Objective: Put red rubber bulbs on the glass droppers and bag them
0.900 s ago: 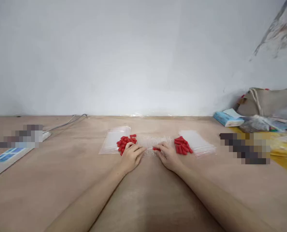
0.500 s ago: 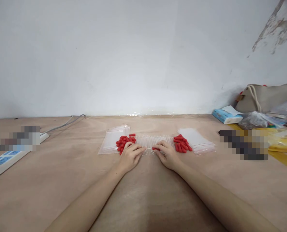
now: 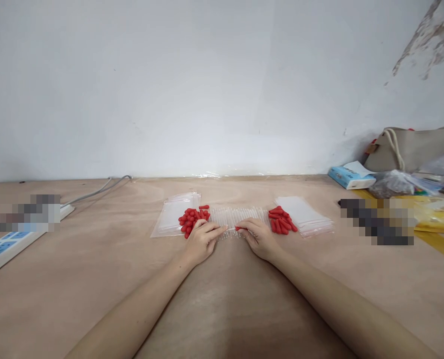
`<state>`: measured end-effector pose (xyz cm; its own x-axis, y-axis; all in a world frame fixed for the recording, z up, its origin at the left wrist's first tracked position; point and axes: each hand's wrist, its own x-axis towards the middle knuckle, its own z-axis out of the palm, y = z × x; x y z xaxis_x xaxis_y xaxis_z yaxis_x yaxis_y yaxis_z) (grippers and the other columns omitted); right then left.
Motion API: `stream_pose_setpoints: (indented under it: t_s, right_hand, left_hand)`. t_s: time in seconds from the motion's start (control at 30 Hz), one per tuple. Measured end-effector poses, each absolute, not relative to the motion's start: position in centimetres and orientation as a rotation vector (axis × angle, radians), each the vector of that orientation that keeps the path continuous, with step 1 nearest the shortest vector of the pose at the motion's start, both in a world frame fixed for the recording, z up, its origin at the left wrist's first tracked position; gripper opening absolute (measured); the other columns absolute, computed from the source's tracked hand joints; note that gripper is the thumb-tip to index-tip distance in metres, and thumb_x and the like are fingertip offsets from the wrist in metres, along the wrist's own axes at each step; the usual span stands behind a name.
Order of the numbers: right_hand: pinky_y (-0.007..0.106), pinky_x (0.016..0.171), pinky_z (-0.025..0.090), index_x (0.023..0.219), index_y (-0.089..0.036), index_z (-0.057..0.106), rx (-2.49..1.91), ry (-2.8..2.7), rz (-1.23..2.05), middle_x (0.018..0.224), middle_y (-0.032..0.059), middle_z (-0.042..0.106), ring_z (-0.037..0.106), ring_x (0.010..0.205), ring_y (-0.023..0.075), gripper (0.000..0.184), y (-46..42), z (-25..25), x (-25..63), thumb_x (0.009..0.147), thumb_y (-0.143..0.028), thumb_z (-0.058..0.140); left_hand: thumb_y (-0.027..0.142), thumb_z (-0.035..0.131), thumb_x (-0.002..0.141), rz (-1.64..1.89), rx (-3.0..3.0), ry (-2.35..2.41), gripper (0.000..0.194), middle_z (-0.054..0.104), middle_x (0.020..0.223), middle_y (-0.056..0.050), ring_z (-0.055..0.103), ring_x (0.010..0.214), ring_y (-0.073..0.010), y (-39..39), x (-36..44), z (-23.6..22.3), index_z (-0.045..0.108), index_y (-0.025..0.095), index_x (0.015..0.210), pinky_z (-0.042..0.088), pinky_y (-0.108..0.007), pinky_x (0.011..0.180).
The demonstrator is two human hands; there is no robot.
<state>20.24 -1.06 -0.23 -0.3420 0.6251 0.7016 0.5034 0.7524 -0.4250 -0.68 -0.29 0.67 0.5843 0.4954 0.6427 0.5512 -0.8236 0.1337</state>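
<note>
The person's left hand (image 3: 203,239) is resting low over the near left part of a row of clear tubes (image 3: 232,218), its fingers lying close together and pointing right; from here I am not managing to tell whether they are pinching anything. The right hand (image 3: 261,240) is holding a red bulb (image 3: 237,228) in a narrow pinch of thumb and fingers, over the near part of the same row. On the left, a stack of clear zip bags (image 3: 171,217) is lying flat, with a heap of red bulbs (image 3: 191,220) covering its right edge; on the right, a second heap (image 3: 280,221) is sitting just beside a second stack (image 3: 304,215), and farther over a knotted plastic bag (image 3: 391,185) is holding something greyish that I am not making out. The pinched bulb is showing only one end, pointing left, its long axis apparently running sideways, while the tubes are running away from the person, side by side between the heaps.
</note>
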Motion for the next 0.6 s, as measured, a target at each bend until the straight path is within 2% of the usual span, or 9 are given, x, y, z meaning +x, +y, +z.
stream_pose_setpoints:
  t_s: [0.37, 0.6]
  right_hand:
    - [0.027, 0.066, 0.044, 0.087, -0.019, 0.058, -0.795, -2.045, 0.249, 0.078, 0.0048, 0.06, 0.055, 0.073, 0.0139, 0.014, -1.0, -0.01, 20.45, 0.085, -0.021, 0.044]
    - [0.026, 0.066, 0.045, 0.087, -0.019, 0.057, -0.789, -2.087, 0.305, 0.078, 0.0047, 0.06, 0.054, 0.072, 0.0132, 0.014, -0.85, -0.23, 20.7, 0.085, -0.021, 0.044]
  left_hand:
    - [0.007, 0.041, 0.082, -1.087, -2.694, -0.876, 0.033, 0.062, 0.086, -0.003, 0.053, 0.076, -0.013, -0.39, -0.64, 0.47, 0.058, 0.021, 0.106, 0.035, -0.03, 0.07]
    - [0.006, 0.043, 0.08, -0.997, -2.664, -0.929, 0.034, 0.061, 0.085, -0.002, 0.053, 0.075, -0.0125, -0.45, -0.59, 0.22, 0.058, 0.023, 0.106, 0.03, -0.03, 0.067]
